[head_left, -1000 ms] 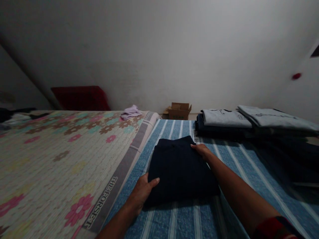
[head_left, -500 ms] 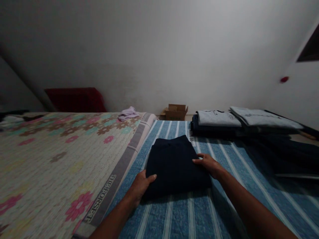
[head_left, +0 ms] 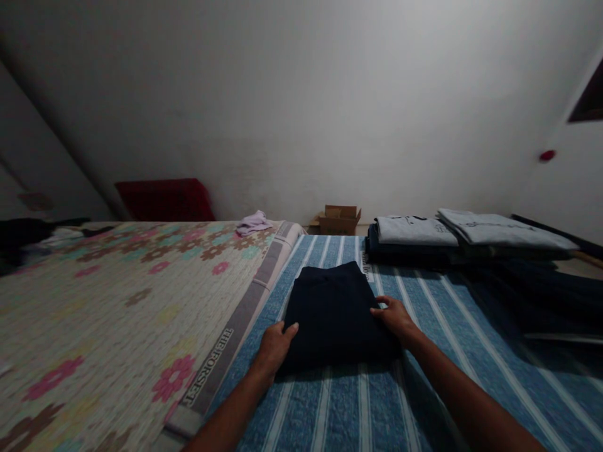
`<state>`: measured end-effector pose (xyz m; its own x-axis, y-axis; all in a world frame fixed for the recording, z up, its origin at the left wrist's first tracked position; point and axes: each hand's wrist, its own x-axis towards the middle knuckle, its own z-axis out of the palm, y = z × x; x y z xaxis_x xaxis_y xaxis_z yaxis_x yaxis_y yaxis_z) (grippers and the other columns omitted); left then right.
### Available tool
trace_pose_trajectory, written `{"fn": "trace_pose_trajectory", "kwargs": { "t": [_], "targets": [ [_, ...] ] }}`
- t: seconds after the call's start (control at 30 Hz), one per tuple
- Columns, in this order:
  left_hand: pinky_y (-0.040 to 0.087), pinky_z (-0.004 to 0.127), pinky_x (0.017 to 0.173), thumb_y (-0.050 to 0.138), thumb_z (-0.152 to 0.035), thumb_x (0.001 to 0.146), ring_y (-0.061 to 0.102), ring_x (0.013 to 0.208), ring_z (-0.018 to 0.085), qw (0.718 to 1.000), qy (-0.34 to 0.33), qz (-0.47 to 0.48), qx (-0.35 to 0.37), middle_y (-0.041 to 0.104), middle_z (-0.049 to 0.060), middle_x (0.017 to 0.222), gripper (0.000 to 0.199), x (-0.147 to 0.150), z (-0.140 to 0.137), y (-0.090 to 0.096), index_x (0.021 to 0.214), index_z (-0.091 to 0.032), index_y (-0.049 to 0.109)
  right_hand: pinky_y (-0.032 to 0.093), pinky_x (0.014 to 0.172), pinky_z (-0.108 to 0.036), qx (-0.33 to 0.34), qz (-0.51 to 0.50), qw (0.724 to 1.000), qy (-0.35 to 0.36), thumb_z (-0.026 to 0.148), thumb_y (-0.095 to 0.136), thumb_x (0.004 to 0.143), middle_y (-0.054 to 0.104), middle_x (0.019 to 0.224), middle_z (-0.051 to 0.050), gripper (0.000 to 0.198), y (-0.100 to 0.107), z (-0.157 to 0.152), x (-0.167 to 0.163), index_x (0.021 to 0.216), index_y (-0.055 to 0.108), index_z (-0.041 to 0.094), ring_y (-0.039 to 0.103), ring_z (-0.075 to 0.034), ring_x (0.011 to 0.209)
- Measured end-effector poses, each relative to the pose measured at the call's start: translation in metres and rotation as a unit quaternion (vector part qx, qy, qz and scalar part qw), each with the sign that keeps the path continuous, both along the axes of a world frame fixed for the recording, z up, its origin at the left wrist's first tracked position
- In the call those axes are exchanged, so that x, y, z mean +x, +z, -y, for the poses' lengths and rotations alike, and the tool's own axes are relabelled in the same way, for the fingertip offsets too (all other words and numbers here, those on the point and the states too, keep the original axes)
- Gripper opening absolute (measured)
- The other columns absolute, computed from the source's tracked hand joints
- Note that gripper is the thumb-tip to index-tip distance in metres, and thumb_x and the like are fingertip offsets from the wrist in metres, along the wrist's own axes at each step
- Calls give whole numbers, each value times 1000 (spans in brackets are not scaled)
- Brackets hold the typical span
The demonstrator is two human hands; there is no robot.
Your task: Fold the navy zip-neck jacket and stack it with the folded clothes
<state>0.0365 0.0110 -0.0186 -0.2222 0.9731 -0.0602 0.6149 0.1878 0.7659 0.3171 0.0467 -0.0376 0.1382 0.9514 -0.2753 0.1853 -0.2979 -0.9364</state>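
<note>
A folded dark navy garment lies flat on the blue striped bedcover; its exact kind cannot be made out. My left hand holds its left edge, thumb on top and the other fingers down the side or under it, mostly hidden. At the opposite edge, my right hand grips the cloth with its thumb on top and fingers along the side.
To the right stand folded stacks with a grey printed garment and another grey garment on top. Dark clothes lie nearer. Leftward is a floral mattress with a lilac cloth. A cardboard box sits by the wall.
The whole scene has shifted slightly right and down as my head turned. Both hands keep their places on the edges of the garment, which looks unchanged.
</note>
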Motion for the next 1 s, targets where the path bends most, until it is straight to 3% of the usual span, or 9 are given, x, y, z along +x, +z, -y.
{"fn": "trace_pose_trajectory", "kwargs": {
  "t": [0.2,0.4,0.6,0.7,0.8,0.9,1.0],
  "targets": [
    [44,31,66,51,-36,77,61,71,22,994,-6,-112,13,64,7,70,24,1,-6,-3,63,-17,56,48,67,-27,33,91,995,12,31,56,78,67,83,-7,53,3,14,1,125,45,8,65,-20,80],
    [43,32,77,46,-32,81,62,89,26,986,-16,-164,-7,66,15,88,25,6,-6,-1,79,-11,60,44,70,-28,76,210,975,22,23,52,79,66,85,-7,50,-1,20,-5,126,45,11,62,-22,85],
    [43,31,80,45,-32,84,61,98,27,980,-24,-198,-31,66,17,94,30,6,-3,6,93,-7,59,42,74,-33,68,295,953,34,27,47,84,65,89,-12,49,0,24,-6,129,43,9,60,-25,88],
    [46,32,75,45,-36,84,63,92,26,975,3,-220,-29,66,15,92,41,3,3,16,112,-7,51,41,70,-35,76,405,911,33,31,42,87,64,93,-14,48,14,34,-9,130,39,10,61,-28,87],
    [46,35,84,43,-35,85,60,100,25,960,6,-268,84,63,15,106,41,10,8,25,118,-10,46,41,70,-34,142,508,849,25,29,40,89,62,96,-12,37,35,43,-21,122,46,14,60,-26,85],
    [39,36,98,38,-30,87,49,117,23,934,-66,-292,196,56,14,121,35,30,9,30,113,-13,52,40,77,-33,241,528,812,63,24,39,89,61,98,-9,24,51,40,-43,104,56,17,57,-23,91],
    [31,38,105,33,-25,87,36,129,23,925,-159,-308,155,44,15,136,41,54,0,32,121,-10,50,35,91,-33,302,500,797,152,23,34,91,57,117,-11,29,59,19,-67,109,56,18,48,-23,111]
  ]
}}
